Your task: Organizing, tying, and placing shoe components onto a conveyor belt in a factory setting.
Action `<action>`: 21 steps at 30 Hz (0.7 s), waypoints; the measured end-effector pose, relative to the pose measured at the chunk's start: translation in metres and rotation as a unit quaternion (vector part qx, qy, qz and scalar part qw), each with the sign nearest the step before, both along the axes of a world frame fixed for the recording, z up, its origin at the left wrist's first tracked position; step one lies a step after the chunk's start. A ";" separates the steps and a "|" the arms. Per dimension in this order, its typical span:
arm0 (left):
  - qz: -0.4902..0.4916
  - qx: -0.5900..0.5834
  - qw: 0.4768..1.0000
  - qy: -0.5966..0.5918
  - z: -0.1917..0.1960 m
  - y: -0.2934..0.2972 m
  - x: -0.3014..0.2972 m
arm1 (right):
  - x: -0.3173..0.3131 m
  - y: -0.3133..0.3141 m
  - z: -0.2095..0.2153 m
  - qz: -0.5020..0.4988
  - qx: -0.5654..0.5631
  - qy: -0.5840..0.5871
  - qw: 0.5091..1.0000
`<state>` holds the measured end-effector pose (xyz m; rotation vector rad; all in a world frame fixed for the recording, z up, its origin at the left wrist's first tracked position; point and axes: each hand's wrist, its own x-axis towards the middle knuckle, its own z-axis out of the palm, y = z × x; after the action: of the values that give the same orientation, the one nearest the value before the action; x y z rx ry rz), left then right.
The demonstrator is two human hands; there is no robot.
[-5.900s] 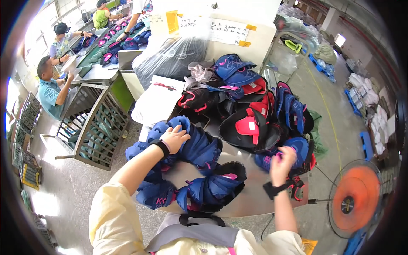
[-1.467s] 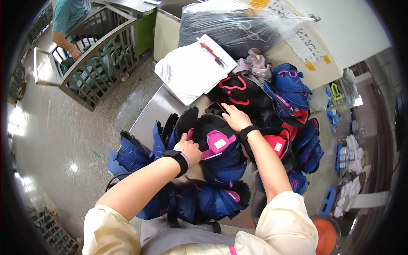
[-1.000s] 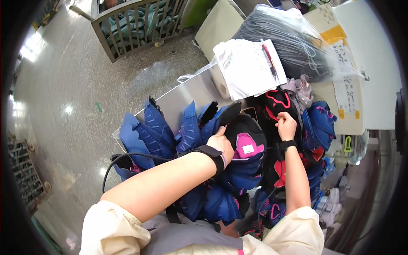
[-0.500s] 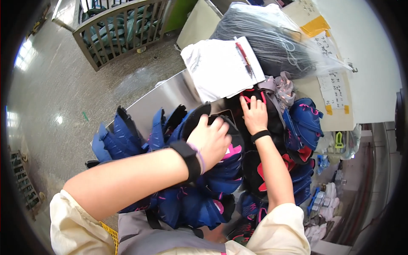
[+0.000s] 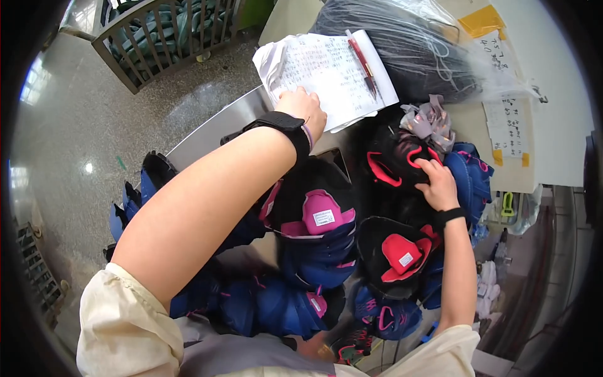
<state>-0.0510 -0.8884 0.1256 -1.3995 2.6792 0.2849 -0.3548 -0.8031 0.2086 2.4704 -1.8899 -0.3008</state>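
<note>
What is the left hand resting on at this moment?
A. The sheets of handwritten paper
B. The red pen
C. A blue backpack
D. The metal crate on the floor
A: the left hand lies on the lower edge of the paper sheets, while the red pen lies apart from it, farther up the paper.

Grey metal-topped desk (image 5: 207,129), one corner bare and shiny. On it: a heap of dark blue, black and pink fabric backpacks (image 5: 320,251) covering most of the top; a stack of white handwritten paper sheets (image 5: 326,75) with a red pen (image 5: 363,61) on top; a clear plastic bag of dark goods (image 5: 408,50) beside the sheets.
</note>
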 end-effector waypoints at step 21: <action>-0.060 -0.024 0.997 -0.041 0.006 0.001 0.003 | 0.083 0.006 -0.054 0.110 -0.127 0.262 0.950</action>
<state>-0.0479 -0.8875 0.1319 -1.2274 2.7045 0.1503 -0.2717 -0.7974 0.1547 2.1260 -1.3356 -0.5933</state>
